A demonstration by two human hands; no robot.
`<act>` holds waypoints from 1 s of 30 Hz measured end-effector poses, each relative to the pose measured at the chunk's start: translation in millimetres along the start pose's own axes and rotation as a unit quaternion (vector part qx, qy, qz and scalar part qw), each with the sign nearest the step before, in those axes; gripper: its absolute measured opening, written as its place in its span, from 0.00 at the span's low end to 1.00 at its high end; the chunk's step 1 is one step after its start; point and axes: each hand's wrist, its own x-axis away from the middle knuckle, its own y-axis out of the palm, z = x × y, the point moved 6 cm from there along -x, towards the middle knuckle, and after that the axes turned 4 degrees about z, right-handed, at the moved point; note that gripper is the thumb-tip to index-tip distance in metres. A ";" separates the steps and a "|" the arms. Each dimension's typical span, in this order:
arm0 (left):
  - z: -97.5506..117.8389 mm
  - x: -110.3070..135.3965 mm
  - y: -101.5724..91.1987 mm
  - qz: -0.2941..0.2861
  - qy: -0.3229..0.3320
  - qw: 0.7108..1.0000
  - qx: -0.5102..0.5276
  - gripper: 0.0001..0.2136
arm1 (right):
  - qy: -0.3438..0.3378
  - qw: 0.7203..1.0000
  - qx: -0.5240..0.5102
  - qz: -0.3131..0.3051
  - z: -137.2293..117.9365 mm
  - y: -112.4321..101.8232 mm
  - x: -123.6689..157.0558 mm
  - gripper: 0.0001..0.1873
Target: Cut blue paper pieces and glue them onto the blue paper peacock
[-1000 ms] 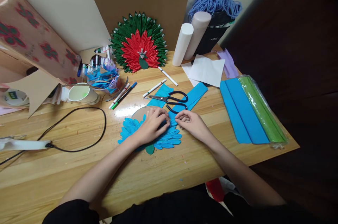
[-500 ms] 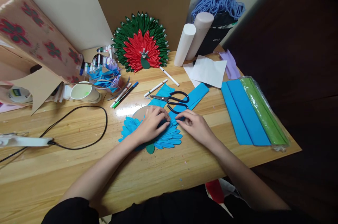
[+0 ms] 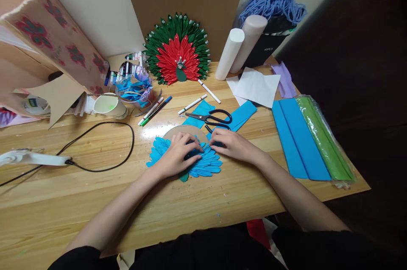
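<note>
A fan of layered blue paper petals (image 3: 205, 166) lies on a round cardboard disc (image 3: 173, 131), with a green paper piece (image 3: 183, 176) at its near edge. My left hand (image 3: 179, 153) rests over the petals, fingers bent and thumb spread away from them. At the fan's right upper edge my right hand (image 3: 232, 145) has its fingers drawn together in a pinch; what lies between the tips is hidden. Just beyond the hands, black-handled scissors (image 3: 206, 117) lie across folded blue crepe paper strips (image 3: 243, 115). The right hand partly covers one scissor handle.
A finished red and green paper peacock (image 3: 178, 51) leans at the back. Markers (image 3: 155, 111), a paper cup (image 3: 110, 106) and a tub of paper scraps (image 3: 135, 90) stand left. A glue gun (image 3: 34, 158) with a looped cord lies far left. Crepe paper packs (image 3: 302, 138) lie right.
The right hand has moved slightly forward and left, its fingers now closer over the petals' edge. The left hand stays on the fan. The whole view has shifted a little.
</note>
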 end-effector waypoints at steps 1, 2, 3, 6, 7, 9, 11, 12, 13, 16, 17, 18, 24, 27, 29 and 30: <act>0.0 0.2 1.3 -0.001 0.003 1.000 -0.002 0.10 | 0.000 1.000 0.002 -0.001 0.4 0.9 -0.3 0.04; 0.0 0.1 2.3 -0.003 0.007 1.000 -0.004 0.10 | -0.002 1.000 0.002 0.000 0.5 1.6 -0.5 0.03; 0.0 -0.1 2.9 -0.005 0.010 1.000 -0.005 0.11 | -0.003 1.000 0.003 0.003 0.7 2.3 -0.6 0.03; -0.4 -0.8 3.8 -0.007 0.016 1.000 -0.008 0.11 | -0.006 1.000 0.000 0.012 1.1 4.1 -0.4 0.03; -0.5 -0.9 4.0 -0.008 0.017 1.000 -0.009 0.11 | -0.005 1.000 -0.001 0.015 1.4 4.6 -0.3 0.03; -0.8 -1.0 4.2 -0.008 0.017 1.000 -0.008 0.11 | -0.001 1.000 -0.006 0.020 2.0 5.4 0.0 0.03; -0.8 -0.9 4.3 -0.007 0.018 1.000 -0.006 0.11 | 0.001 1.000 -0.014 0.020 2.2 6.4 0.2 0.02; -0.8 -0.8 4.3 -0.006 0.019 1.000 -0.004 0.11 | 0.002 1.000 -0.019 0.020 2.2 6.8 0.4 0.03; -0.7 -0.8 4.1 -0.005 0.020 1.000 -0.003 0.11 | 0.003 1.000 -0.024 0.019 2.3 7.1 0.5 0.03; -0.4 -0.6 3.6 -0.001 0.023 1.000 0.001 0.11 | 0.008 0.999 -0.030 0.020 3.3 7.1 1.2 0.03; -0.4 -0.5 3.4 0.001 0.023 1.000 0.001 0.11 | 0.009 0.999 -0.030 0.022 3.7 6.9 1.3 0.03; -0.5 -0.5 3.3 0.002 0.022 1.000 0.000 0.11 | 0.010 0.999 -0.030 0.024 4.1 6.8 1.5 0.03; -0.8 -0.1 5.2 -0.006 0.027 1.000 -0.011 0.14 | 0.011 0.999 -0.033 0.033 4.6 7.3 0.8 0.03; 0.0 0.3 6.1 -0.014 0.032 0.999 -0.011 0.14 | 0.016 0.999 -0.030 0.038 4.4 7.9 1.0 0.04; 0.9 0.4 6.3 -0.016 0.036 0.999 -0.010 0.14 | 0.019 0.998 -0.032 0.043 4.5 8.2 1.4 0.04; 1.4 0.4 6.2 -0.017 0.037 0.999 -0.009 0.14 | 0.021 0.998 -0.032 0.046 4.8 8.3 1.6 0.04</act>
